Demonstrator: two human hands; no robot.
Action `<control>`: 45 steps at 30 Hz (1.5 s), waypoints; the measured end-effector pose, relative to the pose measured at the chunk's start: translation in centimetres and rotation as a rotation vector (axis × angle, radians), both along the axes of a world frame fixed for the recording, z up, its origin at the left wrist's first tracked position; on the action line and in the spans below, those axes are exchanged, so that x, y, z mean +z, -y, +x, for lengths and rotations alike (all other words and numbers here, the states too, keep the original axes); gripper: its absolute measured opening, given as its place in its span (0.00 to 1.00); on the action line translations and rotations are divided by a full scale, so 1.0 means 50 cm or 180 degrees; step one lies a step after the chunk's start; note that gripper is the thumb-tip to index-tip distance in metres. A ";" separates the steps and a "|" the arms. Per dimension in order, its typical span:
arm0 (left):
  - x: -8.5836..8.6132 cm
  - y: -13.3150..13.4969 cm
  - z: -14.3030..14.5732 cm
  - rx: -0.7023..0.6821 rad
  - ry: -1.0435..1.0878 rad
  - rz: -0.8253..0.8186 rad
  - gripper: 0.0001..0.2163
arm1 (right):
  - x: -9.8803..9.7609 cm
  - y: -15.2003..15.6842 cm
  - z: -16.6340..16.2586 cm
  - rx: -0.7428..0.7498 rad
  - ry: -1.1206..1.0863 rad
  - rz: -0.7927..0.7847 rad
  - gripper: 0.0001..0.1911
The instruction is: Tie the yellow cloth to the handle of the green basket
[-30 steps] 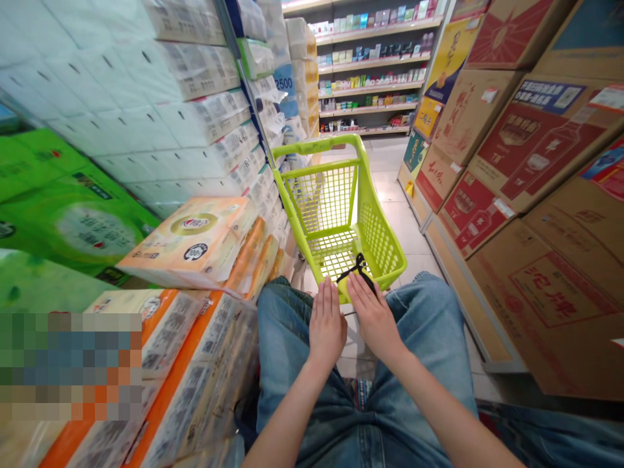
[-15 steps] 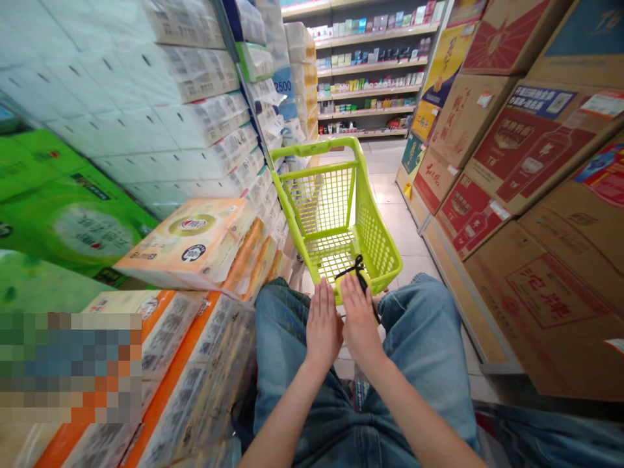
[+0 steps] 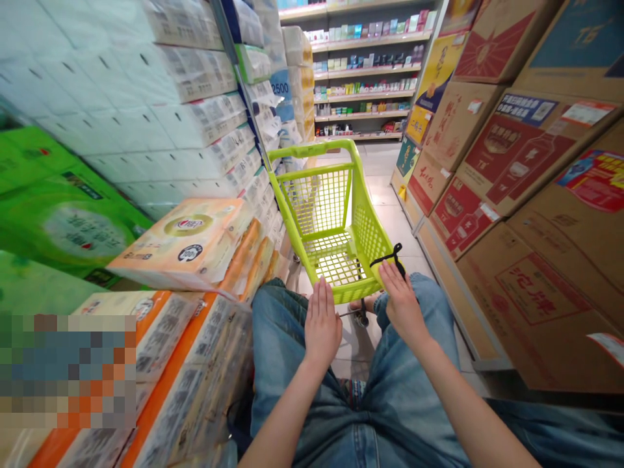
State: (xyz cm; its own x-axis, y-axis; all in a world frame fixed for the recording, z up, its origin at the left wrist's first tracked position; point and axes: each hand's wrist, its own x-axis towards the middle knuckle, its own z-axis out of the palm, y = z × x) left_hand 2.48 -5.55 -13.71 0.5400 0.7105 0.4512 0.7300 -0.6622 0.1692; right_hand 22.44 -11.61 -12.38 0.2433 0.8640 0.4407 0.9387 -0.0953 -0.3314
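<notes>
A lime-green shopping basket cart (image 3: 336, 291) stands between my knees, its mesh inside bare. My left hand (image 3: 322, 325) lies against the near rim, fingers straight and side by side, holding nothing. At the near right corner of the basket, my right hand (image 3: 404, 302) presses a yellow cloth (image 3: 381, 265) with black edging and a black loop. Its fingers lie over the cloth and hide most of it; its exact kind is hard to make out.
On the left rise stacked tissue packs (image 3: 195, 123), with an orange tissue pack (image 3: 188, 237) nearer. Cardboard cartons (image 3: 526, 279) line the right side. Shelves of small boxed goods (image 3: 365, 65) stand at the far end. A pale tiled floor (image 3: 385, 221) runs between.
My right hand has moved right along the near rim with the cloth, away from my left hand, to the basket's corner. My left hand has stayed nearly in place.
</notes>
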 end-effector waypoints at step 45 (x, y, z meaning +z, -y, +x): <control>-0.006 0.002 0.005 -0.0027 0.0100 -0.0023 0.43 | 0.006 0.008 0.025 -0.0134 -0.0042 -0.0001 0.44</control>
State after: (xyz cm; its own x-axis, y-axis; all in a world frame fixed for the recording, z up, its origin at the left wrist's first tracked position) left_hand 2.76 -5.64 -14.03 0.5315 0.7093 0.4630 0.7186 -0.6670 0.1968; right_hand 23.68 -12.00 -12.10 0.2852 0.8531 0.4369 0.9294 -0.1347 -0.3437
